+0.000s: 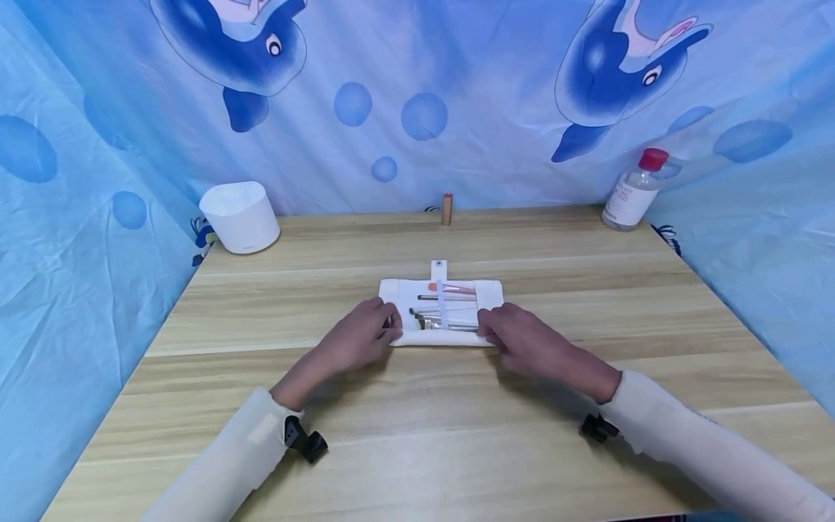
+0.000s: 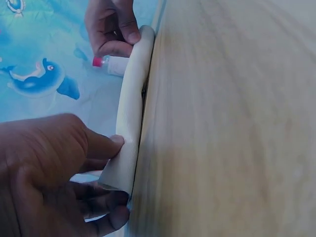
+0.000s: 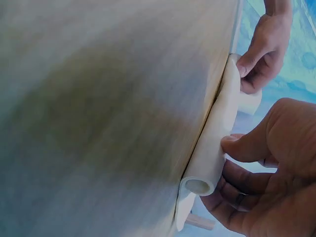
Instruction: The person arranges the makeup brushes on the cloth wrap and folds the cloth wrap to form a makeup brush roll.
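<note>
A white fabric brush roll (image 1: 489, 290) lies on the table with its near edge curled into a thick tube (image 2: 129, 108). Several makeup brushes (image 1: 427, 324) lie crosswise inside it under a pale band, one of them pink. From the far side a tab (image 1: 439, 270) with a snap sticks out. My left hand (image 1: 362, 335) pinches the left end of the tube, thumb on its near face. At the right end my right hand (image 1: 531, 344) grips the tube the same way; the right wrist view shows its hollow end (image 3: 198, 186).
A white round-cornered container (image 1: 241, 221) stands at the back left of the wooden table (image 1: 417, 435). At the back middle is a small brown tube (image 1: 446, 210). A clear bottle with a red cap (image 1: 631, 196) stands back right. Blue dolphin-print curtains (image 1: 391, 58) surround the table.
</note>
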A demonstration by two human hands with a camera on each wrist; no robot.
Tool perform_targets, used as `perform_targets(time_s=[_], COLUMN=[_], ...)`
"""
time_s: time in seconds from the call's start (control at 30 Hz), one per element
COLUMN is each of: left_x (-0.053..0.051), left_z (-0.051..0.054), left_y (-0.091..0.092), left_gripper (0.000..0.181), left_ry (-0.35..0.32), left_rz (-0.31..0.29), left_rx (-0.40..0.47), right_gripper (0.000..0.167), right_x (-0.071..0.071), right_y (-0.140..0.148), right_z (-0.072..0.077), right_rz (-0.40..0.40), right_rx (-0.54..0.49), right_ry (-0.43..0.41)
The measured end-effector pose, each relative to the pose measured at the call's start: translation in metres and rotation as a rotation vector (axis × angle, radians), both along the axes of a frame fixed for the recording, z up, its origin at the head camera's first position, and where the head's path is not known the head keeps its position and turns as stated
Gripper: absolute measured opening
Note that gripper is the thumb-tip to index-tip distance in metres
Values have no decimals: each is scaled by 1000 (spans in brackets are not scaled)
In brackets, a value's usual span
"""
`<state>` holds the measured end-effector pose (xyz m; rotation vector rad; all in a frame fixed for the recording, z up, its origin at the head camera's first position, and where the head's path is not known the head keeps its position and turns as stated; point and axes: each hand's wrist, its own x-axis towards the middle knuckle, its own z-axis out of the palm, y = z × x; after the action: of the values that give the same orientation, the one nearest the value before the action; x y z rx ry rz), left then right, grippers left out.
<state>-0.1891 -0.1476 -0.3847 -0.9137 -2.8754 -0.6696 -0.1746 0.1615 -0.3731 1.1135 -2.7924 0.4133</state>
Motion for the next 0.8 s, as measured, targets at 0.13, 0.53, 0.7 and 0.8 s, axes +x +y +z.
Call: perform_targets(time_s=[0.13,0.53,0.7,0.8], left_x=[-1,2,5,6], left_z=[-2,4,6,6], left_y=[0,3,3,2], left_gripper=[14,18,23,21], left_ry=[124,348,297,263], left_rz=[-18,-141,-140,-138], left_rx=[13,-185,-207,-190], right_gripper=[31,16,27,29], right_x=[1,2,2,2], right_y=[-3,-4,-2,-1], right_z=[-1,-2,1,3], right_rz=[11,142,135,107], right_rx=[76,214,240,216], right_ry=[122,410,307,194])
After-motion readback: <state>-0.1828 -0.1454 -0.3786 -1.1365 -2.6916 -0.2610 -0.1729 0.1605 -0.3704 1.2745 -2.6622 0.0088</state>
